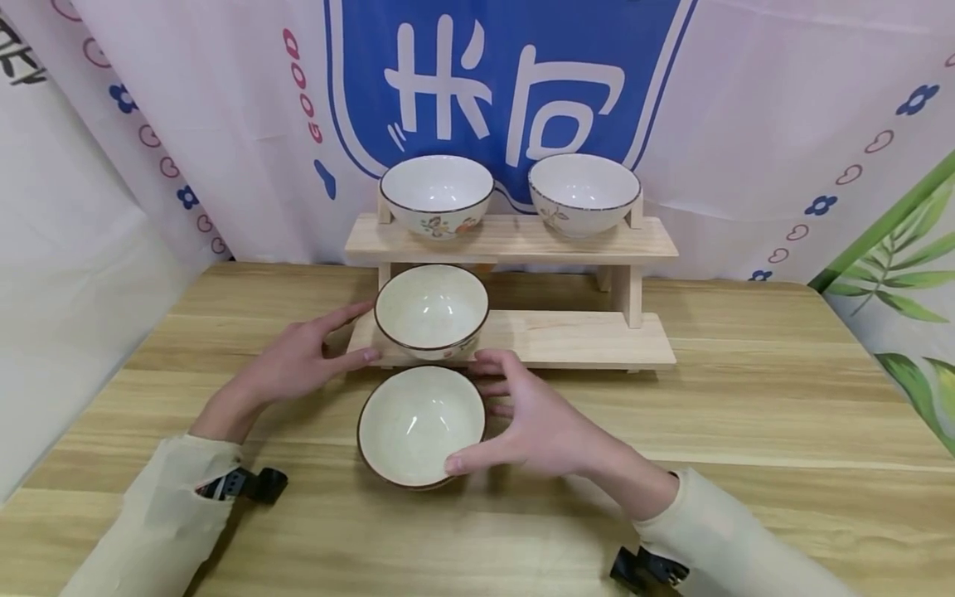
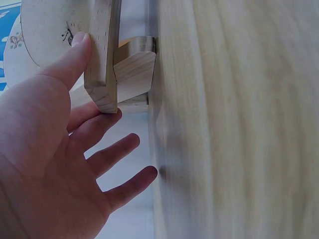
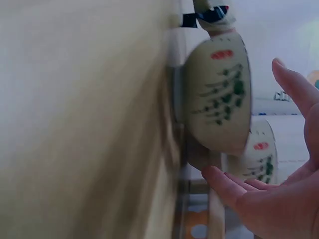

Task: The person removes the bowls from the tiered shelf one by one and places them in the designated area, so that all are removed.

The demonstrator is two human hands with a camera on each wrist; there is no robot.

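Note:
Just in front of a two-tier wooden stand, a cream bowl with a brown rim (image 1: 419, 427) sits upright on the table. Its outside carries a red and green pattern in the right wrist view. My right hand (image 1: 537, 419) is spread at its right side, thumb overlapping the rim in the head view, fingers beside the far side. A similar bowl (image 1: 433, 307) stands behind it on the left of the lower shelf (image 1: 567, 338). My left hand (image 1: 298, 356) is at that shelf's left end, fingers spread, thumb (image 2: 79, 52) against the board's edge (image 2: 102, 59).
Two white bowls stand on the upper shelf (image 1: 515, 240): one with fruit decoration (image 1: 436, 199) at left, another with a speckled rim (image 1: 584, 195) at right. A printed curtain (image 1: 761, 108) hangs right behind the stand. The wooden table (image 1: 746, 398) extends to both sides.

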